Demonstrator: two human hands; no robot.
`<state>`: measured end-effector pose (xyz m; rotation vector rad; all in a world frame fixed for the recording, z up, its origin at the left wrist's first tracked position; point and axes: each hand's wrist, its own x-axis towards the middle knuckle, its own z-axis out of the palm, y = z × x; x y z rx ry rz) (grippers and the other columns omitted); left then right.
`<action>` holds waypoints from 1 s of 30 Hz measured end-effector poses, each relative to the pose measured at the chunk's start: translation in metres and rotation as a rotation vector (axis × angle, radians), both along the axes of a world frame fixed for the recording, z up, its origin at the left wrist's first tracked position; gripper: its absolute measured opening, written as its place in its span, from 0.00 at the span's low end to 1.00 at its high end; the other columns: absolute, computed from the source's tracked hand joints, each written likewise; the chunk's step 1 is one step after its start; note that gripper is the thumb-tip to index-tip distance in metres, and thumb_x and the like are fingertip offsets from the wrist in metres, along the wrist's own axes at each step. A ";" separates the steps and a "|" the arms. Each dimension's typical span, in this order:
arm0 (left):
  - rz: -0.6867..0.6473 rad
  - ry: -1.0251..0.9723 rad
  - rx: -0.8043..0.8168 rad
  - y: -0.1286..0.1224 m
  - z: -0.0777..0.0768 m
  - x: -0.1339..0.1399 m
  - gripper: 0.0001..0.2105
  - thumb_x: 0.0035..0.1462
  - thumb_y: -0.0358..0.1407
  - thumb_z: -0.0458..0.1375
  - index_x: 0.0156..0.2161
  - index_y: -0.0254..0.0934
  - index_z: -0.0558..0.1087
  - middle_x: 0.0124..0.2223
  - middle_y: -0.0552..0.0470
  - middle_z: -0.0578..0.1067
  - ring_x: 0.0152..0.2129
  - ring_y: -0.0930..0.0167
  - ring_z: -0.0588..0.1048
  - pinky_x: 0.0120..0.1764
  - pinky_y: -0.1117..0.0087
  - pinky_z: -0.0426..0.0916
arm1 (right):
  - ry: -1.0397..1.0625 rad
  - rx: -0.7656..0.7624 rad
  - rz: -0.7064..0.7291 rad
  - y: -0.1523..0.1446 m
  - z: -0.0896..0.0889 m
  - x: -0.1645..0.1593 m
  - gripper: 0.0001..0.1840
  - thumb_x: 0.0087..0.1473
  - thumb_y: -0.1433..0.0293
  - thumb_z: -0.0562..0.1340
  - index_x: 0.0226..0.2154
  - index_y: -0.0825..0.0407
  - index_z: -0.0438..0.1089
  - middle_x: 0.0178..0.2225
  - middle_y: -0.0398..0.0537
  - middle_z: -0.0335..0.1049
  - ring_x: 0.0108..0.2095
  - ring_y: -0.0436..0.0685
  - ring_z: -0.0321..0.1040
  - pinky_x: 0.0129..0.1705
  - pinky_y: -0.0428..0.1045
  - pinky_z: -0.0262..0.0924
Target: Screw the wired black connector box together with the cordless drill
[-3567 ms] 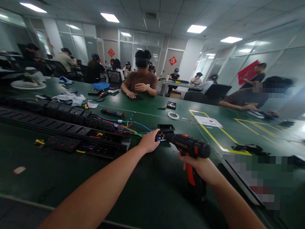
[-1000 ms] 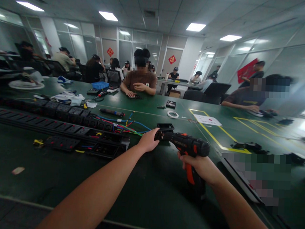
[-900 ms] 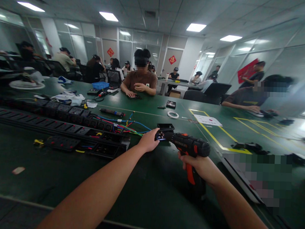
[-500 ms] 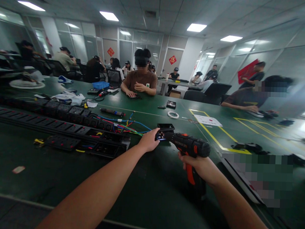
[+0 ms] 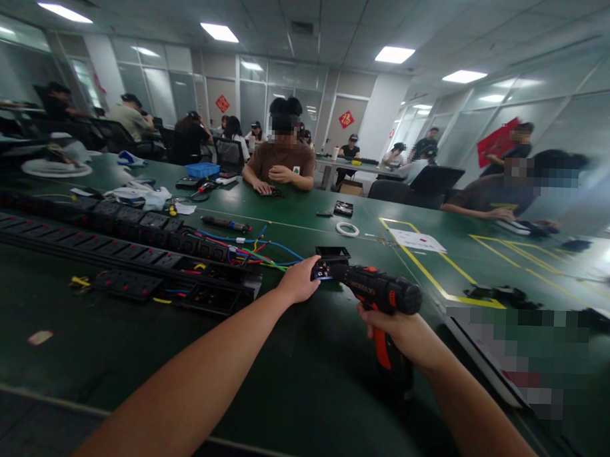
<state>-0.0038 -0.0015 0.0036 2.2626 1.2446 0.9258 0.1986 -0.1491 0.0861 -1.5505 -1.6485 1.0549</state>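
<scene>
The fingers of our right hand (image 5: 404, 333) wrap round the handle of the black-and-orange drill (image 5: 380, 289), while those of our left hand (image 5: 298, 281) grip the small blue-edged part (image 5: 325, 270) at its nose, mid-desk (image 5: 284, 381). Just to the far side we see a black frame (image 5: 347, 252), with coloured wires (image 5: 270, 262) and black socket strips (image 5: 92, 241) to the left and a white ring (image 5: 339, 230) farther off.

Bare forearms (image 5: 195, 368) stretch forward, left grip (image 5: 300, 280) clasping, right grip (image 5: 400, 330) curled tight
</scene>
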 end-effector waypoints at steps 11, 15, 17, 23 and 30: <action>0.003 -0.005 -0.011 -0.001 0.000 -0.002 0.32 0.55 0.33 0.61 0.66 0.39 0.61 0.65 0.45 0.67 0.62 0.61 0.67 0.64 0.61 0.59 | 0.052 -0.003 -0.062 -0.004 0.005 -0.007 0.11 0.47 0.63 0.64 0.33 0.51 0.74 0.26 0.43 0.73 0.26 0.56 0.70 0.31 0.51 0.61; 0.002 -0.002 -0.007 0.000 -0.001 -0.002 0.33 0.55 0.33 0.61 0.66 0.38 0.61 0.65 0.44 0.67 0.61 0.61 0.67 0.64 0.60 0.59 | 0.046 -0.005 -0.057 -0.004 0.007 -0.007 0.12 0.46 0.62 0.64 0.34 0.51 0.74 0.25 0.43 0.72 0.26 0.56 0.70 0.30 0.50 0.61; 0.002 -0.004 -0.006 0.000 -0.001 -0.002 0.32 0.55 0.33 0.61 0.65 0.38 0.61 0.65 0.44 0.67 0.61 0.61 0.67 0.64 0.60 0.59 | 0.038 -0.018 -0.064 -0.004 0.007 -0.007 0.12 0.46 0.62 0.64 0.34 0.51 0.74 0.23 0.42 0.72 0.25 0.56 0.69 0.29 0.50 0.59; 0.009 -0.008 -0.025 -0.001 -0.001 -0.001 0.32 0.55 0.32 0.61 0.65 0.40 0.62 0.64 0.45 0.69 0.60 0.61 0.68 0.63 0.61 0.60 | 0.046 -0.022 -0.071 -0.003 0.005 -0.007 0.12 0.46 0.62 0.64 0.34 0.51 0.73 0.24 0.43 0.72 0.25 0.56 0.69 0.29 0.50 0.60; 0.007 -0.001 -0.015 0.000 -0.002 -0.001 0.33 0.55 0.32 0.61 0.65 0.40 0.61 0.65 0.45 0.68 0.61 0.61 0.68 0.64 0.60 0.60 | 0.053 0.013 -0.045 -0.003 0.004 -0.005 0.11 0.47 0.62 0.64 0.33 0.51 0.74 0.30 0.45 0.74 0.27 0.56 0.71 0.31 0.50 0.62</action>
